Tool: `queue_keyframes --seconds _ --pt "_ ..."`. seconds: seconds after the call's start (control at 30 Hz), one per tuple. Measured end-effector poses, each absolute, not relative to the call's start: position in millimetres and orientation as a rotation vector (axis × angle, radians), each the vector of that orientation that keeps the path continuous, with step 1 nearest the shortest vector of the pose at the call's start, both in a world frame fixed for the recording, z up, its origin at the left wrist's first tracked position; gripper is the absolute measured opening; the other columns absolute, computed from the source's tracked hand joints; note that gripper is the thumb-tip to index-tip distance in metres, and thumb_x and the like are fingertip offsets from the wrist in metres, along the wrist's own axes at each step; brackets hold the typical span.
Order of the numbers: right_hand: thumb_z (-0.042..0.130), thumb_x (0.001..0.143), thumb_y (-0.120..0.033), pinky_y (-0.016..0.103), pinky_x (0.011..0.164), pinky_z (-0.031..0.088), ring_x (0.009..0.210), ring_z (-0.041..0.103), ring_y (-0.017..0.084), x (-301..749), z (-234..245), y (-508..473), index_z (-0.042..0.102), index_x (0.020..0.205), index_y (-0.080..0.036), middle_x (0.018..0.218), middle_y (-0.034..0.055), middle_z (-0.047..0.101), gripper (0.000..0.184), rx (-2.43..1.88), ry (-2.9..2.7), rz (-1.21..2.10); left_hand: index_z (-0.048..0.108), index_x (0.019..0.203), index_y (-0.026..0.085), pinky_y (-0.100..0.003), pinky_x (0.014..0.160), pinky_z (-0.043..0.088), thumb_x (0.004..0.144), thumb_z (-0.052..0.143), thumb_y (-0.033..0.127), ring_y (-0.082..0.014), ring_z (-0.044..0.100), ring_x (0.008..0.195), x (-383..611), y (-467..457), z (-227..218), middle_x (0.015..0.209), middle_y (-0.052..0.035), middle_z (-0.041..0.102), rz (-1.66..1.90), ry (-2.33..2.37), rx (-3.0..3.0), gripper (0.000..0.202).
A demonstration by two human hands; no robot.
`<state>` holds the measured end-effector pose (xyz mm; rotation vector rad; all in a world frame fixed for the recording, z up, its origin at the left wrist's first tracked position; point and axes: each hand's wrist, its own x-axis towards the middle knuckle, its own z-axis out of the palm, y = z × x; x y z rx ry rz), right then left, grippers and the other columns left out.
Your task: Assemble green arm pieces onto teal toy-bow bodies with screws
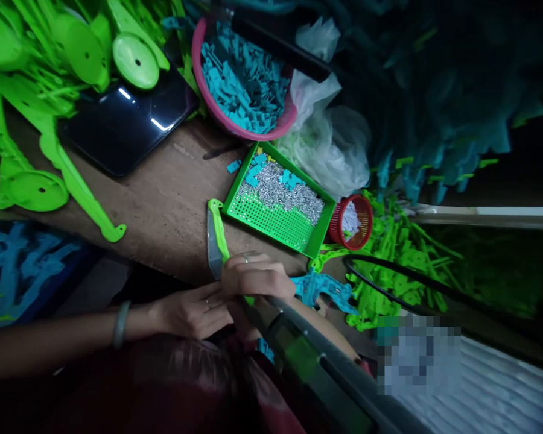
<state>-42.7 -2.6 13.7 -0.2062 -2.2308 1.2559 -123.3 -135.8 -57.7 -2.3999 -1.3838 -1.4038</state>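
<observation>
My right hand [257, 276], with a ring, is closed around the lower end of a light-green plastic piece [219, 229] with a clear greyish strip along it. My left hand [199, 313], with a ring and a bracelet, curls right against it; what its fingers hold is hidden. A long dark tool-like body [326, 367] lies across the view in front of my right forearm; I cannot tell if it is held. Beyond my hands stands a green perforated tray [271, 220] of small silvery metal parts and blue bits. A blue plastic part [326, 291] lies beside my right hand.
A pink basin [199, 72] of blue pieces stands behind the tray, beside clear plastic bags [339, 144] and a small red basket [368, 220]. A dark phone [131, 123] lies left, near green parts [38, 190]. More green parts [389, 259] pile right, by a black cable [389, 271].
</observation>
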Motion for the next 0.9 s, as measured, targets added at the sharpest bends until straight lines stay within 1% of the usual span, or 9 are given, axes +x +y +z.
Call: queue_keyframes --seconds 0.07,0.1,0.13,0.23,0.37,0.43,0.57,0.73,0.9 --pt "0.045 0.094 -0.033 0.022 0.045 0.051 0.043 0.054 0.01 -51 24 15 0.048 0.087 -0.028 0.054 -0.0074 0.051 0.009 -0.204 -2.046 1.336 0.072 0.108 0.013 -0.033 0.1 0.051 0.098 0.051 0.021 -0.0204 0.065 0.108 -124 -136 -57 0.114 -0.0058 0.072 -1.272 -1.414 -2.412 0.024" --pt "0.049 0.092 -0.031 0.021 0.043 0.049 0.042 0.052 0.01 -58 28 25 0.05 0.089 -0.029 0.053 -0.0081 0.048 0.003 -0.216 -1.921 1.341 0.071 0.112 0.013 -0.033 0.098 0.051 0.098 0.053 0.025 -0.0213 0.063 0.113 -124 -135 -57 0.12 -0.0065 0.071 -1.19 -1.42 -2.418 0.026" --pt "0.051 0.089 -0.028 0.02 0.041 0.047 0.04 0.048 0.01 -65 30 37 0.052 0.091 -0.03 0.052 -0.0086 0.044 0.003 -0.248 -1.801 1.308 0.07 0.116 0.013 -0.032 0.098 0.052 0.098 0.054 0.028 -0.022 0.061 0.118 -124 -134 -56 0.124 -0.0072 0.069 -1.116 -1.418 -2.428 0.029" --pt "0.054 0.086 -0.026 0.021 0.041 0.043 0.039 0.041 0.01 -87 20 63 0.055 0.101 -0.032 0.052 -0.0089 0.038 0.016 -0.358 -1.594 1.187 0.068 0.12 0.014 -0.035 0.102 0.051 0.096 0.056 0.027 -0.0227 0.057 0.125 -126 -128 -54 0.128 -0.0075 0.067 -1.061 -1.41 -2.474 0.03" --pt "0.059 0.086 -0.035 0.026 0.046 0.048 0.042 0.046 0.012 -99 -6 70 0.049 0.111 -0.036 0.053 -0.01 0.041 0.027 -0.424 -1.669 1.288 0.067 0.122 0.01 -0.038 0.106 0.049 0.098 0.05 0.021 -0.0268 0.053 0.132 -126 -122 -51 0.136 -0.012 0.062 -1.083 -1.427 -2.534 0.032" --pt "0.06 0.086 -0.035 0.027 0.047 0.049 0.043 0.048 0.012 -97 -11 67 0.049 0.11 -0.037 0.054 -0.0101 0.042 0.026 -0.419 -1.676 1.329 0.067 0.122 0.009 -0.037 0.105 0.05 0.098 0.047 0.02 -0.0269 0.054 0.131 -126 -121 -51 0.135 -0.0127 0.063 -1.088 -1.431 -2.52 0.033" --pt "0.061 0.086 -0.029 0.026 0.048 0.047 0.046 0.052 0.011 -94 -9 65 0.049 0.108 -0.035 0.058 -0.0093 0.046 0.025 -0.4 -1.663 1.402 0.068 0.119 0.01 -0.035 0.104 0.051 0.098 0.046 0.017 -0.0251 0.057 0.128 -126 -121 -51 0.13 -0.0109 0.067 -1.136 -1.429 -2.483 0.032" --pt "0.061 0.086 -0.034 0.028 0.048 0.049 0.045 0.051 0.012 -95 -6 65 0.046 0.107 -0.034 0.057 -0.0093 0.044 0.026 -0.43 -1.684 1.383 0.068 0.12 0.009 -0.035 0.103 0.052 0.097 0.048 0.02 -0.0261 0.058 0.127 -124 -122 -51 0.131 -0.011 0.066 -1.114 -1.41 -2.481 0.033" --pt "0.062 0.086 -0.035 0.027 0.048 0.048 0.046 0.05 0.011 -97 -7 61 0.047 0.105 -0.033 0.057 -0.0093 0.044 0.025 -0.452 -1.652 1.4 0.068 0.122 0.012 -0.033 0.102 0.052 0.097 0.049 0.022 -0.0249 0.057 0.127 -121 -128 -53 0.133 -0.0098 0.065 -1.061 -1.398 -2.472 0.033"
